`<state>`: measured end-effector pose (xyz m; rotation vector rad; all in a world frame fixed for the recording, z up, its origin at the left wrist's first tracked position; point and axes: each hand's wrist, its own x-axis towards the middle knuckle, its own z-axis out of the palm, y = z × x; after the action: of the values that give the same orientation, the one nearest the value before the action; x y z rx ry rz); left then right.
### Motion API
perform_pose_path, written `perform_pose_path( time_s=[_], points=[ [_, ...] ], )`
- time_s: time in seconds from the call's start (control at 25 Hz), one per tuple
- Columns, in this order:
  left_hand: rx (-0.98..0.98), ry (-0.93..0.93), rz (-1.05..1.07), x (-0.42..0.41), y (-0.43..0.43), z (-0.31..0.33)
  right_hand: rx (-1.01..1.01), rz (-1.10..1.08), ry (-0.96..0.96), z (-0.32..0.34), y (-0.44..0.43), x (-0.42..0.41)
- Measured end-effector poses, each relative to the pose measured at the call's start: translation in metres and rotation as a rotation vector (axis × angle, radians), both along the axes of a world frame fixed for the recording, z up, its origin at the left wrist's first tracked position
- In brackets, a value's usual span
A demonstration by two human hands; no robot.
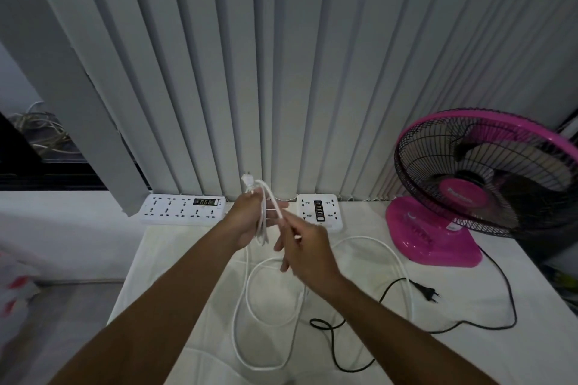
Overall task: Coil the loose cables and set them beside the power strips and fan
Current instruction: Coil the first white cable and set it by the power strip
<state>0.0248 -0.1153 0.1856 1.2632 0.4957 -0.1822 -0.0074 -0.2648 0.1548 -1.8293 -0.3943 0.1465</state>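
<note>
Head view. I read the left hand (250, 222) as curled closed around a small bundle of white cable (247, 300) loops, held upright, with the white plug (247, 181) sticking out above the thumb side. The right hand (305, 250) sits just right of and slightly nearer than the left, thumb and forefinger pinched narrow on one strand of the same cable; the other fingers hang loosely open below. The strand runs taut between the two hands.

Below both hands the rest of the white cable lies in wide slack loops on the white table (469, 353), reaching toward the near edge. Right of the right hand a black cord (344, 350) wanders across the table, its black plug (427, 291) lying free.

Beyond the left hand, the long power strip (184, 209) rests against the vertical blinds (281, 72); beyond the right hand is the short power strip (319, 209). Far right of both hands stands the pink fan (469, 197), its base close to the short strip.

Table's left edge falls off below the left forearm. Open tabletop shows between the right hand and the fan base.
</note>
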Motion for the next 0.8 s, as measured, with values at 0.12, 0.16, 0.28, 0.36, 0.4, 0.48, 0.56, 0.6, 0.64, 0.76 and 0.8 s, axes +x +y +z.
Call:
perform_pose_path(
  time_s=[0.12, 0.16, 0.28, 0.36, 0.4, 0.48, 0.56, 0.6, 0.64, 0.76, 0.8],
  points=[
    [-0.125, -0.011, 0.031, -0.001, 0.002, -0.001, 0.001, -0.037, 0.044, -0.015, 0.003, -0.019],
    [-0.139, -0.017, 0.024, -0.003, 0.003, -0.002, 0.005, -0.061, 0.082, -0.018, 0.002, -0.02],
    [-0.211, -0.042, 0.022, -0.003, 0.002, -0.004, 0.021, -0.113, 0.171, -0.023, 0.001, -0.015],
    [-0.189, -0.015, 0.022, -0.002, -0.003, -0.004, 0.019, -0.123, 0.211, -0.025, 0.002, -0.011],
    [-0.15, 0.004, 0.003, -0.002, -0.007, -0.004, 0.014, -0.125, 0.225, -0.025, 0.003, -0.009],
    [-0.059, -0.001, -0.029, -0.001, -0.012, -0.006, 0.019, -0.14, 0.258, -0.028, 0.006, -0.004],
    [-0.049, -0.066, 0.036, 0.002, -0.012, -0.008, 0.039, -0.154, 0.262, -0.037, 0.008, -0.006],
    [-0.082, -0.098, 0.109, 0.005, -0.008, -0.008, 0.032, -0.149, 0.242, -0.045, 0.009, -0.01],
    [-0.124, -0.125, 0.175, 0.009, -0.003, -0.007, 0.016, -0.145, 0.219, -0.053, 0.01, -0.015],
    [-0.235, -0.147, 0.21, 0.016, 0.001, -0.005, -0.003, -0.174, 0.172, -0.066, 0.011, -0.018],
    [-0.266, -0.14, 0.186, 0.016, -0.002, -0.006, 0.003, -0.189, 0.16, -0.064, 0.014, -0.014]
  ],
)
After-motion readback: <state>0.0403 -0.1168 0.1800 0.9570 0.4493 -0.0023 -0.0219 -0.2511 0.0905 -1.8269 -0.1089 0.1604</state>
